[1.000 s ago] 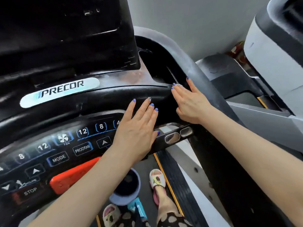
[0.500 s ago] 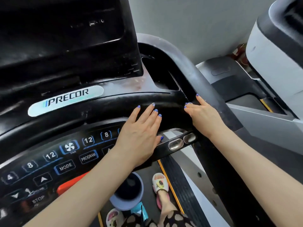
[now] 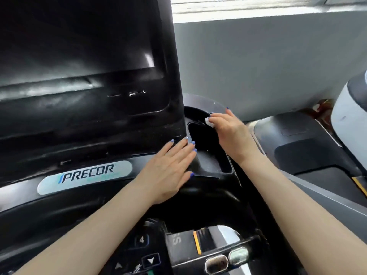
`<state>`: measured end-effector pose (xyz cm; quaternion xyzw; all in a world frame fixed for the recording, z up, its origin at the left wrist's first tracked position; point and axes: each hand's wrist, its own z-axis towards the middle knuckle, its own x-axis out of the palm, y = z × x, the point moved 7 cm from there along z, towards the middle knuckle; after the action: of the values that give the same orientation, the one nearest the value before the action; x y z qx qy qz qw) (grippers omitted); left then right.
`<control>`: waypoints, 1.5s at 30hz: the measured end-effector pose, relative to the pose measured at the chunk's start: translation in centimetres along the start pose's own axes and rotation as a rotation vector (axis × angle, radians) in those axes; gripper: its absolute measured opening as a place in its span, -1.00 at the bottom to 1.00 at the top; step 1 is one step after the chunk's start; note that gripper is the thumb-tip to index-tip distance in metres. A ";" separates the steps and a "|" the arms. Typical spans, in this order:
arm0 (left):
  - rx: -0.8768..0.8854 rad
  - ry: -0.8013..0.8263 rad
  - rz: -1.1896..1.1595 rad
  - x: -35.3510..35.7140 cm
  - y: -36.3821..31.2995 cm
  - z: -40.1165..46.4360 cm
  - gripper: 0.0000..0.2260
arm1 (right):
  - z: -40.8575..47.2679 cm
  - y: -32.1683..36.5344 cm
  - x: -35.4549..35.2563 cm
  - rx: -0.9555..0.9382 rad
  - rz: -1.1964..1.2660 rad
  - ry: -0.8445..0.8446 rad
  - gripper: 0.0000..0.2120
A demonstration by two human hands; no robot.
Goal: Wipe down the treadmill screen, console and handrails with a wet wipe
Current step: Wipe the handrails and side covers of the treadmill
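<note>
Saw one dark screen (image 3: 79, 56) filling the upper left of the treadmill, tilted back, with pale streaks of reflected light across the glass. Below it, along the console (image 3: 59, 205), read one oval badge (image 3: 85, 176) lettered PRECOR. Lower down, near the bottom edge of the console, made out a key marked 4 (image 3: 141, 239) and one arrow key (image 3: 151, 260) pointing down; other keys too blurred to count.

Found the left hand (image 3: 168, 171) lying flat on the console just right of the badge, fingers (image 3: 184, 147) straight and close together, gripping nothing, tips reaching the left rim of one recessed tray (image 3: 210, 161) at the console's right end. Blue polish on the nails.

Found the right hand (image 3: 228, 130) over the far right corner of that tray, fingers curled and pinching one small white wet wipe (image 3: 208, 121), held against the tray's back rim. Only a crumpled corner of the wipe visible past the fingertips.

At the bottom edge, right of the keys, counted two oval metal sensor pads (image 3: 226, 261) side by side on the front handrail (image 3: 198, 262). Behind them, a glimpse of the belt deck with one orange stripe (image 3: 197, 243).

Further right, well apart from the hands, one neighbouring grey and black machine (image 3: 307, 145), and a pale grey wall (image 3: 258, 66) behind.
</note>
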<state>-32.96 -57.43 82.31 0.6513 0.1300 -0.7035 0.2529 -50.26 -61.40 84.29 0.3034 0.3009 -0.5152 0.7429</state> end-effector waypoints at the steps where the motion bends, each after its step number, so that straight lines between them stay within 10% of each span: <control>1: 0.000 0.004 -0.003 0.4 0.0 0.3 -0.46 | 1.0 -0.4 1.0 0.002 0.034 0.019 -0.63; 9: -0.039 0.023 -0.081 2.5 0.8 2.8 -0.44 | 7.4 -2.4 7.5 -0.029 0.131 0.122 -0.57; 22: -0.087 0.158 -0.057 3.0 1.4 0.7 -0.42 | 5.9 -2.3 10.2 -0.073 0.147 0.784 -0.29; 45: -0.134 0.132 -0.124 2.7 1.5 0.8 -0.42 | 7.6 -4.8 11.6 0.033 0.197 0.897 -0.22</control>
<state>-32.92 -59.64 80.03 0.6687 0.2333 -0.6630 0.2426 -50.43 -75.36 79.62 0.5352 0.5543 -0.2648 0.5798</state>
